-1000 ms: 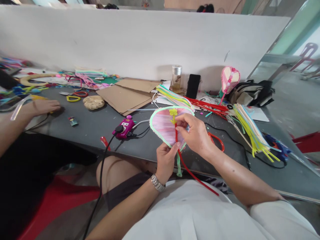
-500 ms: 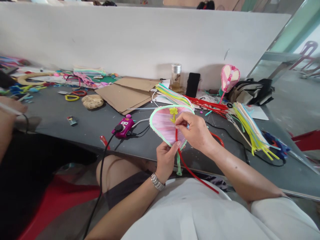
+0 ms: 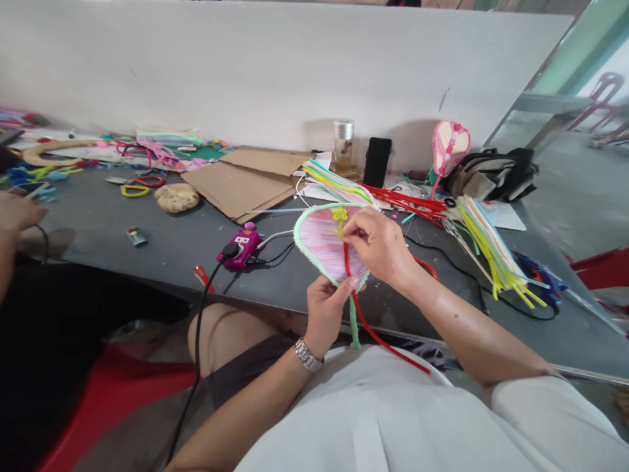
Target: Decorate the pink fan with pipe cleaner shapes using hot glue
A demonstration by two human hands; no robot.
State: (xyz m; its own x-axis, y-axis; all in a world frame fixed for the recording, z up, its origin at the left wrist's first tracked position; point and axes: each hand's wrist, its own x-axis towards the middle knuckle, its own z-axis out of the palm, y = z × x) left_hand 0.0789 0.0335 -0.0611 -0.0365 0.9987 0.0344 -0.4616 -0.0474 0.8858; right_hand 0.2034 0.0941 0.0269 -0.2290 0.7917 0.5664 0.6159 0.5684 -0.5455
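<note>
A pink fan-like panel wound with pipe cleaners, edged in mint green, is upright in front of me. On its face near the top is a yellow pipe-cleaner flower with a short stem. My left hand grips the panel's lower tip, thumb in front, over a green handle. A red pipe cleaner runs down the panel, passes by my left thumb and hangs toward my shirt. The fingers of my right hand pinch its upper end just below the flower, hiding the panel's right side.
A purple power outlet with cords lies left of the panel. Behind are cardboard sheets, a stone, scissors, a phone and a jar. Pipe-cleaner bundles lie right. Another person's hand is far left.
The whole view has shifted slightly. My right hand still pinches the red pipe cleaner below the flower, and my left hand keeps its hold; little else differs.
</note>
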